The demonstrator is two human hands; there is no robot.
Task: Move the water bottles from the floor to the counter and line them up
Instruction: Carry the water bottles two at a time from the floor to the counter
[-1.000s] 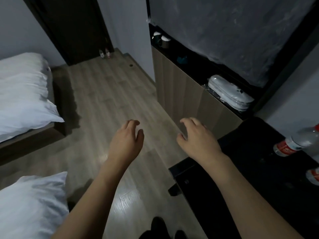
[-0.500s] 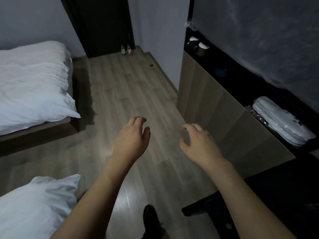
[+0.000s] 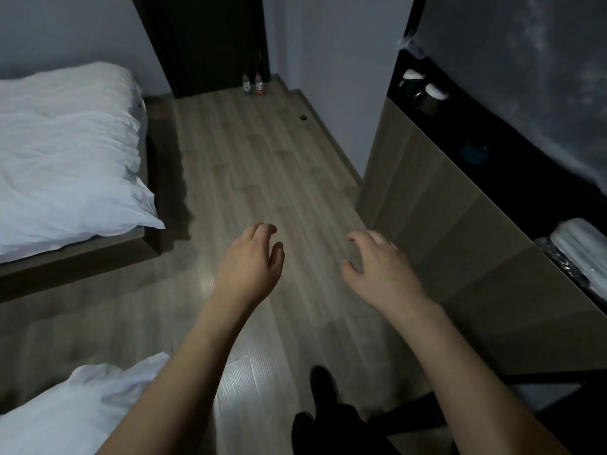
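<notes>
A wide strip of bare grey-brown wood-plank floor [image 3: 262, 178] runs from the white-sheeted bed [image 3: 65, 152] to the pale wood-fronted cabinet [image 3: 443, 224]. Two small clear plastic water bottles [image 3: 253, 84] stand side by side on the floor's far end, against the dark door [image 3: 210, 41]. The left hand [image 3: 248, 267] and right hand [image 3: 382, 272] hover over the floor, palms down, fingers loosely spread, holding nothing.
</notes>
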